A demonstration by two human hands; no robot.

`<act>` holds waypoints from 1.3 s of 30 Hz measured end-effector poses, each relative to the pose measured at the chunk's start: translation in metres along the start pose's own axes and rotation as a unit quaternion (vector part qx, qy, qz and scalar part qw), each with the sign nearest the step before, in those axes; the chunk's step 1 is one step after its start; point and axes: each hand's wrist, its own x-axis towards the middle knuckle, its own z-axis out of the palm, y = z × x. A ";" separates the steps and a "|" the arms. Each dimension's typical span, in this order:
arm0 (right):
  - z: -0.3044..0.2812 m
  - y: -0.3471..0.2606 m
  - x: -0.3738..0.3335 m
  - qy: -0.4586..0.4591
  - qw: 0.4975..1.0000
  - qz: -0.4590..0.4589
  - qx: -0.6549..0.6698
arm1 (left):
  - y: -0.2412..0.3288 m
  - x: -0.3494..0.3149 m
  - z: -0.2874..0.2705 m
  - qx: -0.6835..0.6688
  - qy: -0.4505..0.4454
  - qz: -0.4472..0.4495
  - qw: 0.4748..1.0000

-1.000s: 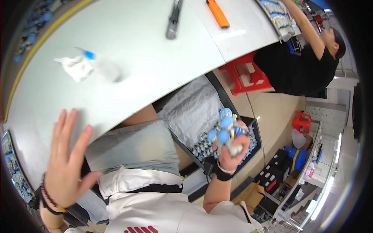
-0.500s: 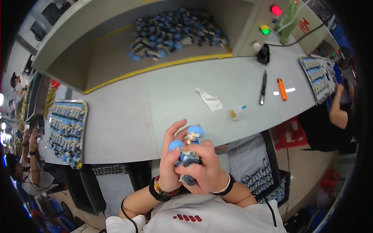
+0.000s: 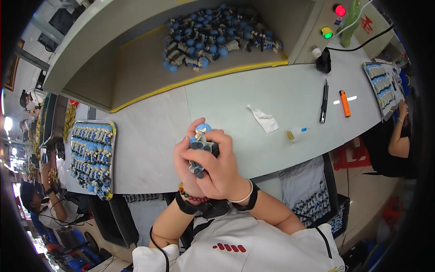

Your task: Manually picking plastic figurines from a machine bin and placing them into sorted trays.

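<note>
Both hands are holding a clutch of figures over the table, close to its near edge and left of that edge's middle; the fingers are hiding how many there are. The left hand is cupping them from the left, fingers curling behind, while the right hand is wrapping across from the right, its thumb and fingers pressing in on the grey and dark parts. They are probably feeling light and stiff, like hard plastic, perhaps slipping a little on bare skin; necks and feet are likely being the fragile spots, so the bodies are offering the safer hold. One blue head is pointing toward the table's far edge and dark boots are pointing back at the person, so the long axis is running roughly far to near; the exact tilt I cannot tell. Below the near edge, rightward, a crate is holding similar ones. A tray is lying by the table's left end, full of rows, and a loose pile is filling the bay beyond the far edge.
</note>
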 end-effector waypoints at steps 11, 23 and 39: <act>-0.024 0.003 -0.013 0.024 0.985 0.117 0.126 | 0.002 0.016 -0.008 -0.092 0.037 -0.028 0.995; -0.028 0.010 -0.023 0.037 0.992 0.118 -0.025 | 0.027 0.027 -0.012 -0.167 0.025 -0.027 0.985; -0.067 0.003 -0.017 0.021 0.976 0.216 0.029 | 0.037 -0.010 -0.043 0.064 -0.095 -0.032 0.993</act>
